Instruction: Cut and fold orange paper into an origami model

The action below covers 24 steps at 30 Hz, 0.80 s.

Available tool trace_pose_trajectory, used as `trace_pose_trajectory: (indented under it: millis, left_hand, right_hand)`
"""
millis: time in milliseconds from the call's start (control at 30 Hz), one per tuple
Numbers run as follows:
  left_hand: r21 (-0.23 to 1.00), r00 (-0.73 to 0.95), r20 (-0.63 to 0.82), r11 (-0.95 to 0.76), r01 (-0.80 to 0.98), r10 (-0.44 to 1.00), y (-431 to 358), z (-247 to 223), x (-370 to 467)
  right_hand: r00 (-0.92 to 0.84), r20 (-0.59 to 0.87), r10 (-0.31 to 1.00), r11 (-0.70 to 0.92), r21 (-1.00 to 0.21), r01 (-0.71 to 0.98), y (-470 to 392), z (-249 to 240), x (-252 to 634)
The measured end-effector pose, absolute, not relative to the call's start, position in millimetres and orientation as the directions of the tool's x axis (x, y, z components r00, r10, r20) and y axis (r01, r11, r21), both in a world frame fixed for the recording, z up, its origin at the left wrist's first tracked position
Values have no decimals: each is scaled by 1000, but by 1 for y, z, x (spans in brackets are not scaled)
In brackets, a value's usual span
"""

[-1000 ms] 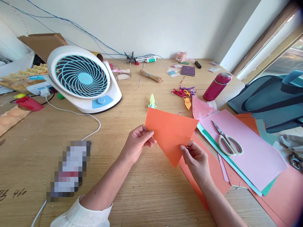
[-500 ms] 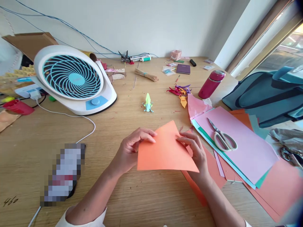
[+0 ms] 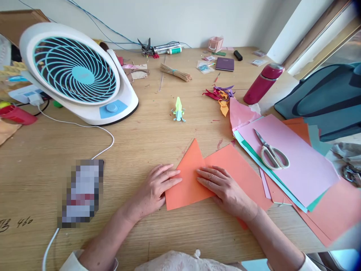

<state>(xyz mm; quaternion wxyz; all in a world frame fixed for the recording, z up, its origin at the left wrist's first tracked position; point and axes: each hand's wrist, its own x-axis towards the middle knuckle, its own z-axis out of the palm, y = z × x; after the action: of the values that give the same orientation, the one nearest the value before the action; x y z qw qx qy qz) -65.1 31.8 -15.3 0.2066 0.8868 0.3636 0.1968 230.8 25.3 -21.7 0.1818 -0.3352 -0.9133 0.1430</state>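
Note:
An orange paper (image 3: 187, 184) with a pointed top lies low over the wooden table in front of me. My left hand (image 3: 159, 186) rests at its left edge, fingers stretched over the paper and the thumb hidden beneath the hand. On its right side lies my right hand (image 3: 222, 186), fingers flat and side by side on the surface. Another orange sheet (image 3: 239, 171) lies partly under my right hand and forearm. Further back, a small green and blue folded paper figure (image 3: 178, 110) stands on the table.
White scissors (image 3: 273, 154) lie on pink paper (image 3: 299, 150) at the right, near a magenta bottle (image 3: 261, 86) and a blue bag (image 3: 324, 98). A fan (image 3: 81, 75) and a blurred phone (image 3: 83, 192) are at the left. Behind are a stick bundle (image 3: 176, 72) and paper scraps (image 3: 220, 94).
The orange paper has come down from between my raised hands toward the table and turned. Both hands have spread over it. The view has shifted slightly.

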Motion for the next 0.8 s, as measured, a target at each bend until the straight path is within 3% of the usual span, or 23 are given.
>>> trace_pose_trajectory:
  millis: [333, 467, 600, 800]
  left_hand:
    - [229, 790, 155, -800, 555, 593, 15, -19, -66]
    - [176, 803, 129, -810, 559, 582, 8, -21, -78]
    - [214, 775, 184, -794, 569, 604, 0, -21, -84]
    - [414, 693, 297, -743, 526, 657, 0, -12, -74]
  right_hand:
    - [-720, 246, 649, 758, -295, 582, 17, -16, 232]
    - [-739, 239, 630, 775, -258, 577, 9, -15, 230]
    - [-744, 236, 625, 779, -252, 574, 0, -16, 231]
    - [-719, 222, 659, 742, -348, 573, -4, -13, 233]
